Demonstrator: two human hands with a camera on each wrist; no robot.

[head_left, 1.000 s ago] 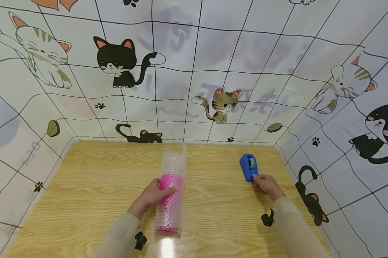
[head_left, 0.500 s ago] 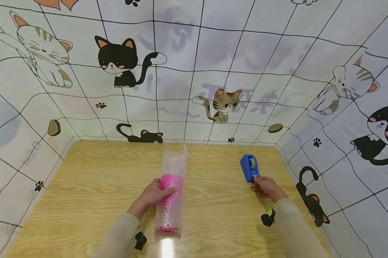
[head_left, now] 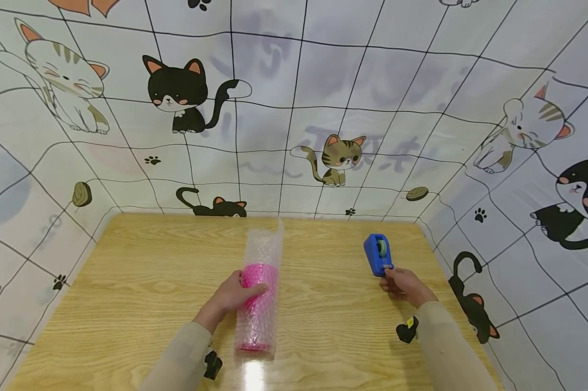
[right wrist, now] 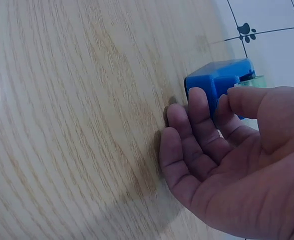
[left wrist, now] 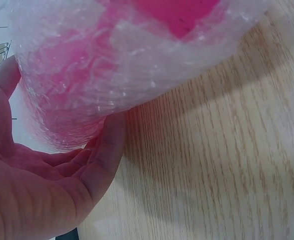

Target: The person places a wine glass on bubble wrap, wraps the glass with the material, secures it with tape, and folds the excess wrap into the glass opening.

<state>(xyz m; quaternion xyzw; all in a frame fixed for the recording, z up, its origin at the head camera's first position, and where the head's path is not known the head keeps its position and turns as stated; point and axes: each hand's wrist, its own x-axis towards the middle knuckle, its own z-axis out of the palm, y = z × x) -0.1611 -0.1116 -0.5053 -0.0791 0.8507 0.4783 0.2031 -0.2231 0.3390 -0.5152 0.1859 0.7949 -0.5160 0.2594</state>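
Note:
A pink cylinder wrapped in clear bubble wrap (head_left: 257, 326) lies on the wooden table, its long side running away from the person. The left hand (head_left: 232, 296) grips it near the middle, thumb over the top; in the left wrist view the fingers of that hand (left wrist: 51, 185) curl under the wrapped roll (left wrist: 71, 75). At the right, a blue tape dispenser (head_left: 374, 255) with a greenish roll stands on the table. The right hand (head_left: 407, 283) is at its near end. In the right wrist view, thumb and index finger of this hand (right wrist: 237, 155) meet at the dispenser's front (right wrist: 202, 82), other fingers loosely curled.
The wooden table (head_left: 142, 282) borders a cloth backdrop (head_left: 274, 125) printed with cats and grid lines at the back and both sides. A loose flap of bubble wrap stands up at the roll's far end. Small black devices sit at both wrists.
The right hand's lower fingers have shifted slightly at the dispenser. The left hand and the wrapped roll look unchanged.

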